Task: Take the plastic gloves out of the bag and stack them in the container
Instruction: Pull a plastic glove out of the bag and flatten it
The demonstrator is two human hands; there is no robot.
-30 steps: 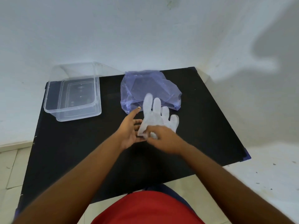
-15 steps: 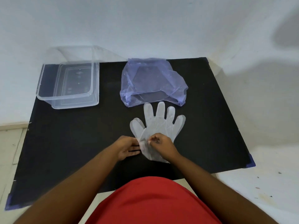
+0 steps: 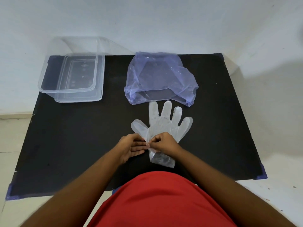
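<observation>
Clear plastic gloves lie flat on the black table, fingers pointing away from me, just in front of a crumpled translucent purple bag. My left hand and my right hand meet at the gloves' left edge near the palm, both pinching the thin plastic there. How many glove layers are stacked I cannot tell. A clear rectangular container stands at the table's far left and looks empty.
A white wall runs behind the table. The table's near corners have blue tape. My red shirt fills the bottom of the view. Pale floor shows on both sides.
The gloves have been drawn out flat on the table, clear of the bag. My hands have slid down from the glove's fingers to its left edge, pinching it.
</observation>
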